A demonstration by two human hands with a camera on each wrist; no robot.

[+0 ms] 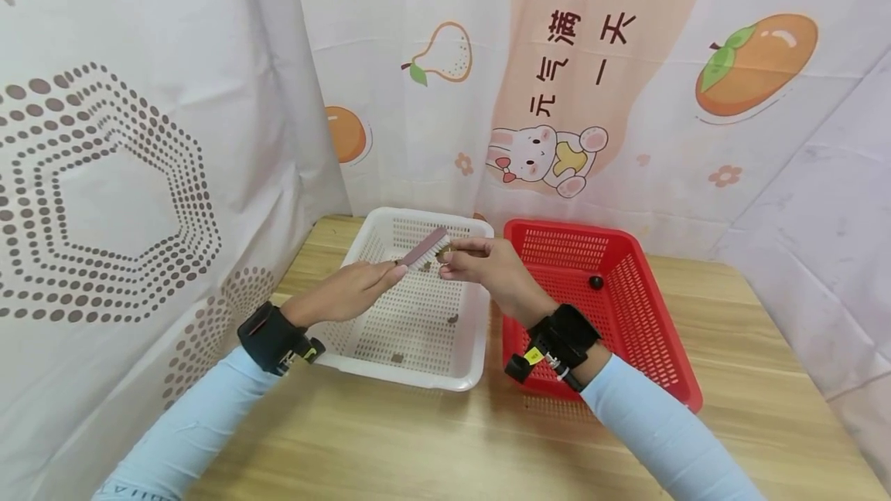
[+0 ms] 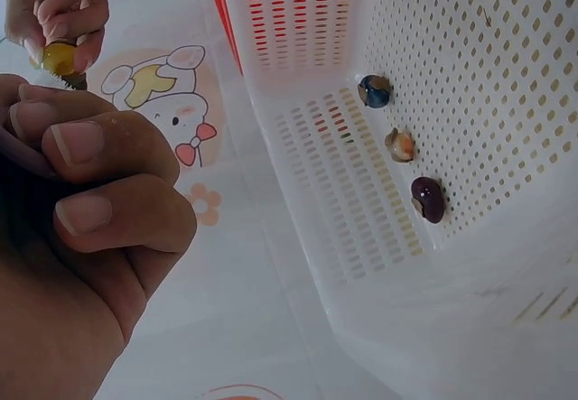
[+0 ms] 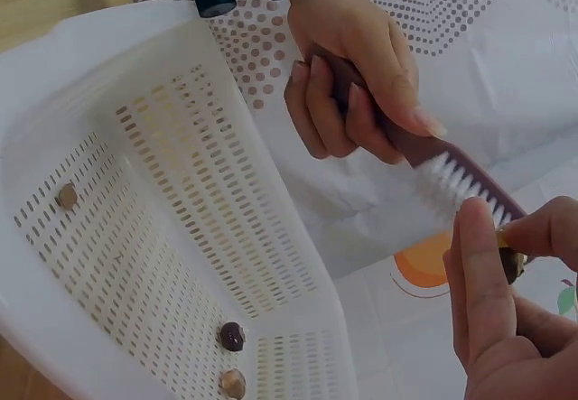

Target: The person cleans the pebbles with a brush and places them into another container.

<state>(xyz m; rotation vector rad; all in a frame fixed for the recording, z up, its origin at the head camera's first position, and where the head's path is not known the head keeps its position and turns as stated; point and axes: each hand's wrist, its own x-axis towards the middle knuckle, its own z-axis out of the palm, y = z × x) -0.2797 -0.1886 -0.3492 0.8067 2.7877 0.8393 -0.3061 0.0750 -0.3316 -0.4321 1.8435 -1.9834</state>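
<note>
Above the white basket [image 1: 390,374] of pieces [image 2: 428,200], your left hand [image 1: 348,291] grips a brush [image 1: 424,246], right hand [image 1: 500,270] pinching a half-hidden lump [image 2: 60,59].

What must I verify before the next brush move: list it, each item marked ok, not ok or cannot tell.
1. Brush secure: ok, the left hand grips its handle.
2. Small yellowish piece secure: ok, the right hand pinches it.
3. Bristles touching the piece: cannot tell, they are close, but fingers hide part of it.
4. Piece brushed clean: cannot tell, too little of its surface shows.
5. White basket emptied: not ok, several small pieces lie in it.
6. Room in the red basket: ok, one dark ball shows, with bare floor beside it.
</note>
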